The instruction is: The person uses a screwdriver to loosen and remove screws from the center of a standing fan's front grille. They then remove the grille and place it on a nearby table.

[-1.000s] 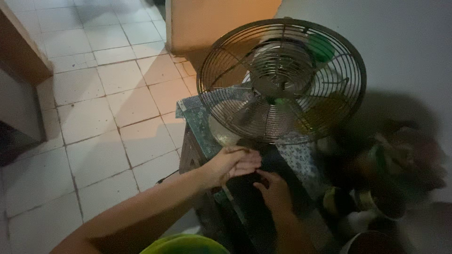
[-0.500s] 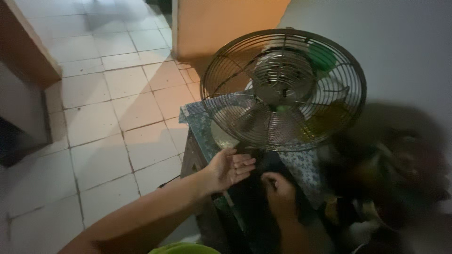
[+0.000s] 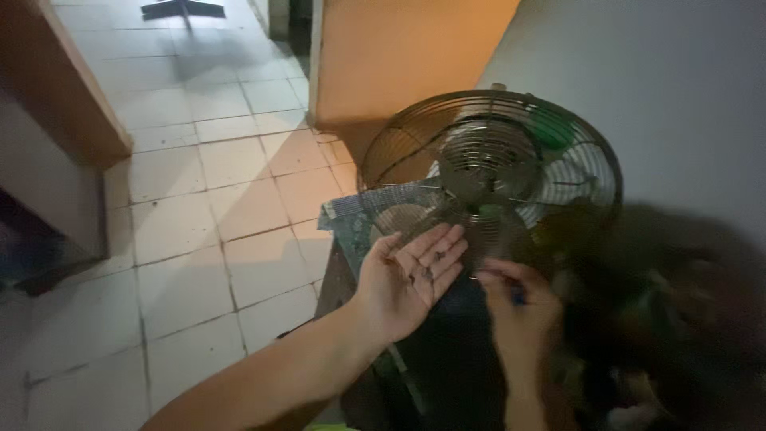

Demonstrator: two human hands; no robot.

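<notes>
One fan (image 3: 491, 179) with a round wire cage stands at centre right of the frame on a small patterned surface (image 3: 345, 219). The left hand (image 3: 411, 279) lies palm up just below the cage, its grip spread flat, with a few small dark bits (image 3: 424, 270) resting on the palm; their exact count is too blurred to tell. The right hand (image 3: 519, 315), lower right of centre, pinches a small dark tool (image 3: 517, 295).

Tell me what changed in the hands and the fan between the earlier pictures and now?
The left hand turned from palm down to palm up and flat, with a few small dark bits lying on it, too small to identify. The right hand rose slightly toward the round metal wire fan guard; it is blurred. The fan stayed on its patterned cloth, on the pale tiled floor.
</notes>
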